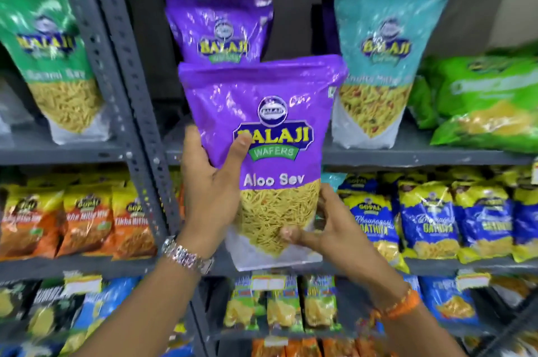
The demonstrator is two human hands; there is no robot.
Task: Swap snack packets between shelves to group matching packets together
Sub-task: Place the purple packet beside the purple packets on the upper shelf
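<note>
A large purple Aloo Sev packet (270,112) is held upright in front of the shelves by both hands. My left hand (211,181) grips its left edge, thumb across the logo. My right hand (329,225) holds its lower right corner, thumb on the clear window. Behind it, a matching purple packet (218,27) stands on the upper shelf (407,157). A light blue packet (378,65) stands to the right of that one.
A green sev packet (55,56) stands left of the grey upright post (116,65). Bright green packets (489,100) lie at the upper right. Orange-yellow packets (81,219) and blue-yellow packets (454,219) fill the middle shelf. Smaller packets (285,304) line the shelf below.
</note>
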